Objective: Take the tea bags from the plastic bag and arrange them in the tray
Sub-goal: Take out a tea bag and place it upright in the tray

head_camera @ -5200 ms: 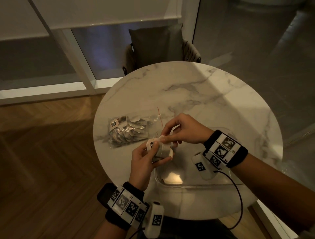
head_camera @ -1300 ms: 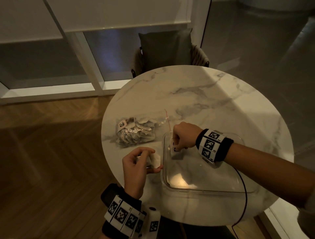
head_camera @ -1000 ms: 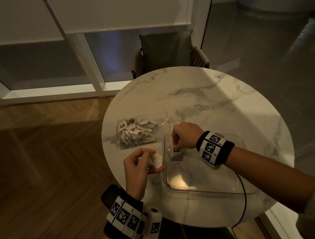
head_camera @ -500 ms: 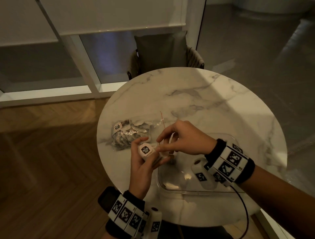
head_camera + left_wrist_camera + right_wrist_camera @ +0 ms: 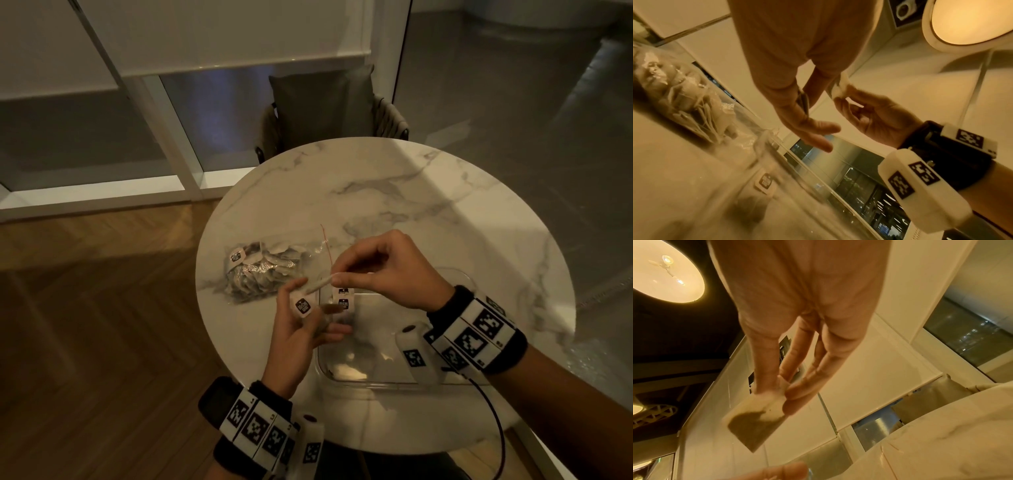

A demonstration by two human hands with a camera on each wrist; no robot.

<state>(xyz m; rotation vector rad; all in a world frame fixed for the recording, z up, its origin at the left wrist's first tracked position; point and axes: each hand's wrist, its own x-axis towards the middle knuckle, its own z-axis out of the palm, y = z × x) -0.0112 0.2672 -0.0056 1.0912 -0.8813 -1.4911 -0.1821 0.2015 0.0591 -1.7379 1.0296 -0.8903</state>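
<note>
My left hand (image 5: pixel 301 320) hovers over the table's front left and holds a tea bag with a dark-printed tag (image 5: pixel 303 305) under its thumb. My right hand (image 5: pixel 337 279) pinches a white tea bag (image 5: pixel 321 283) by its edge, just above the left fingers; in the right wrist view that tea bag (image 5: pixel 756 417) hangs from thumb and fingers. Two tagged tea bags (image 5: pixel 343 298) lie in the far left corner of the clear tray (image 5: pixel 376 382). The plastic bag (image 5: pixel 263 270) with several tea bags lies left of the tray.
The round marble table (image 5: pixel 411 198) carries only the bag and tray; its far half is bare. A dark chair (image 5: pixel 329 109) stands behind it. A cable (image 5: pixel 495 421) hangs from my right wrist over the table's near edge. Wooden floor lies to the left.
My right hand left a tea bag in the tray's far left corner, came back to the left hand and now pinches another tea bag drawn from it. The left hand rose slightly.
</note>
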